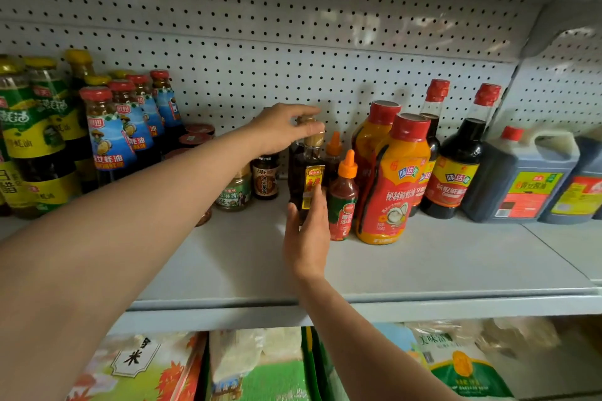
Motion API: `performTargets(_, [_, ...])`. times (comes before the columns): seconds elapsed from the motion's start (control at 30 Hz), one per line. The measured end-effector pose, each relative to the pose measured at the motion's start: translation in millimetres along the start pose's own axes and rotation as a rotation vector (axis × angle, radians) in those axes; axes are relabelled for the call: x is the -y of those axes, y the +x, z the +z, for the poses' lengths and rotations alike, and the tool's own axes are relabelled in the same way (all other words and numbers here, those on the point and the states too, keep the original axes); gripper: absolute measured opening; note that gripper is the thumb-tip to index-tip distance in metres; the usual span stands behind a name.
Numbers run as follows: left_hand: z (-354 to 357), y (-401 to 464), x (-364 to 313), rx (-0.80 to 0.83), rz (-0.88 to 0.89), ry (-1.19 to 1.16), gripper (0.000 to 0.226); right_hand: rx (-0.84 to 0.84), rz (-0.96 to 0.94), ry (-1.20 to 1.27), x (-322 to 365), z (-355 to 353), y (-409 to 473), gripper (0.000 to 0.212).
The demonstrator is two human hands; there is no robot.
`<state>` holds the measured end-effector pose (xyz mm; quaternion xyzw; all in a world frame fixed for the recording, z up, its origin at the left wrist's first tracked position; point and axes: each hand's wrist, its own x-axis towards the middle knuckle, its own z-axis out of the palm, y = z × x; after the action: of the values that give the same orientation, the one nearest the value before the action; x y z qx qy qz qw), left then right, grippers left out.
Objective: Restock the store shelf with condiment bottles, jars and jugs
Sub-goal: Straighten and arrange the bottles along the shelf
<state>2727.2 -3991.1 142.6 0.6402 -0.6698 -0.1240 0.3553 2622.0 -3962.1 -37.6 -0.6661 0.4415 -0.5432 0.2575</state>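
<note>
A dark sesame-oil bottle [304,169] with a gold cap and a yellow-red label stands upright on the grey shelf [423,264], mid-row. My left hand [283,128] reaches in from the left and pinches the cap of a bottle at the top. My right hand [308,231] comes from below with straight fingers pressed against the front of the bottle's base. Right beside it stand two small orange-capped chili sauce bottles [343,195].
Oyster sauce bottles [110,130] with red and yellow caps fill the left. Small jars [234,192] sit behind my left arm. Orange squeeze bottles [395,179], dark soy bottles [459,163] and jugs [524,176] stand right. Rice bags [260,365] lie on the shelf below.
</note>
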Motion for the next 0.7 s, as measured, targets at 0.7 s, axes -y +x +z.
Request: performTargets(0.7, [-14,16,-4,0.070,0.006,0.119,0.023,0.031,0.135,0.148,16,4,29,0.063])
